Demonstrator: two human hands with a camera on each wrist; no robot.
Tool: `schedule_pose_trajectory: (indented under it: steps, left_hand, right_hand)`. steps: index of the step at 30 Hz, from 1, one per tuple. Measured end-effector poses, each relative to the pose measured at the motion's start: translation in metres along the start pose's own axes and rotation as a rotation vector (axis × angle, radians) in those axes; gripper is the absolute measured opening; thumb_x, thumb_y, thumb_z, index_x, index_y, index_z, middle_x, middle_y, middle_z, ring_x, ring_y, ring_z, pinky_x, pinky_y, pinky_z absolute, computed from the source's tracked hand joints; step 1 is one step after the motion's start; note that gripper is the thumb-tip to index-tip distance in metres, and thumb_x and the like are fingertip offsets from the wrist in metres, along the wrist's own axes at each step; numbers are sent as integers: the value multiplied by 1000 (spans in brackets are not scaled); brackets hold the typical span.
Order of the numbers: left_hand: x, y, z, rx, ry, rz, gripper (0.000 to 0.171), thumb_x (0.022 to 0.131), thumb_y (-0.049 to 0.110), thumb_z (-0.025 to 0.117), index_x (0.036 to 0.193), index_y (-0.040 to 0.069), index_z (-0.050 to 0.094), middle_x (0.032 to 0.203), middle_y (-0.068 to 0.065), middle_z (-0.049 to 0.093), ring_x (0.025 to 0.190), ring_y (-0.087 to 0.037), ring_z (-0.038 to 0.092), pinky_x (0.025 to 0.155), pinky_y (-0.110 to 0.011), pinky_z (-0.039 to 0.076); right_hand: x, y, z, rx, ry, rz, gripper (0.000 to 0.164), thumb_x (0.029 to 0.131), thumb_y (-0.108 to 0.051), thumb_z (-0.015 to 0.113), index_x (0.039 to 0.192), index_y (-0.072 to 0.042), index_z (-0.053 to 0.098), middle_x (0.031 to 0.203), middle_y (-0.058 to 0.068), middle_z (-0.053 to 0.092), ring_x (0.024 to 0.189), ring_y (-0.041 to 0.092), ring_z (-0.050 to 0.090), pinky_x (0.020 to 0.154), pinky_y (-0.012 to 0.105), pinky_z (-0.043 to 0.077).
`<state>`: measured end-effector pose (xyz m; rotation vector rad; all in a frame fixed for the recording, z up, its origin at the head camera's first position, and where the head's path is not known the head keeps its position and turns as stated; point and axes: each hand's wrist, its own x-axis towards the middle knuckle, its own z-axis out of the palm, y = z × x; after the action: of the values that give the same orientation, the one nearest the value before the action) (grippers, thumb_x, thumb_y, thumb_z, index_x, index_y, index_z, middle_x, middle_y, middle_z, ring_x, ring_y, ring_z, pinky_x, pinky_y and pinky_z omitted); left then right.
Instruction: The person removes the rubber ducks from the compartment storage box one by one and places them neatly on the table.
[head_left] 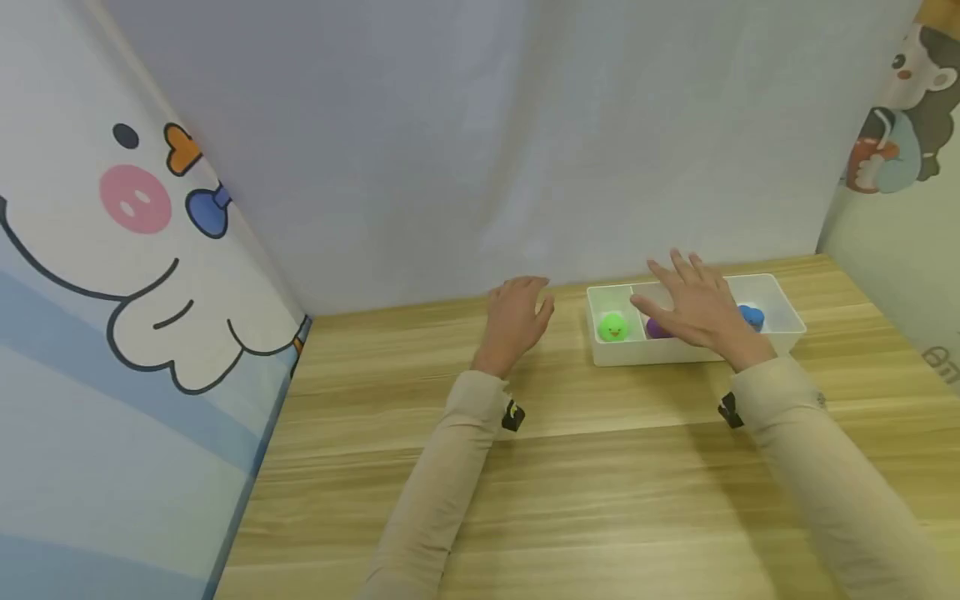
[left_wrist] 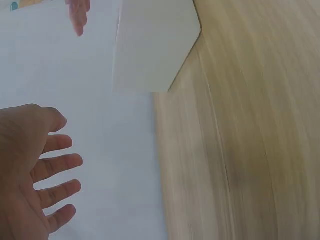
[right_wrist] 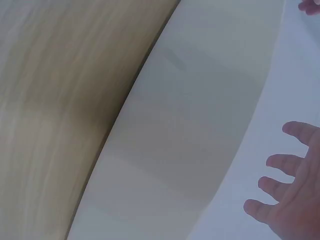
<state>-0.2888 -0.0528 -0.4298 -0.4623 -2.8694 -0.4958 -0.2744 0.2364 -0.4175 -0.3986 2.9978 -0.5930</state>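
Observation:
A white divided tray (head_left: 660, 356) stands near the back of the wooden table. In its left compartment lies a green ball with a duck-like face (head_left: 612, 327); a purple toy (head_left: 657, 330) is partly hidden behind my right hand, and a blue toy (head_left: 752, 317) shows to the right. My right hand (head_left: 697, 308) hovers over the tray with its fingers spread and nothing in them. To the left of the tray, my left hand (head_left: 516, 321) is held in the air, fingers relaxed, holding nothing. Both wrist views show loosely spread fingers, apart from the tray's outer wall (right_wrist: 165, 120).
A pale curtain (head_left: 450, 167) hangs behind the table (head_left: 525, 508). At the left is a panel with a cartoon animal (head_left: 135, 200), and a wall with a cartoon figure (head_left: 892, 125) is at the right. Dark wrist devices (head_left: 513, 415) sit at both cuffs.

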Motion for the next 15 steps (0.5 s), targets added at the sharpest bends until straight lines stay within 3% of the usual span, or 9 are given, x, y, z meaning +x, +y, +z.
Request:
schedule_pose_trajectory:
  steps: [15]
  left_hand:
    - [5,31,21,23,-74,208,32,104,32,58,132,20,67,141,3,66,141,-20,51,118,-45,38]
  right_hand:
    - [-43,58,-17,-29,37,74,93,97,-65,50,161,-1,23,166,37,4,149,66,7,112,84,11]
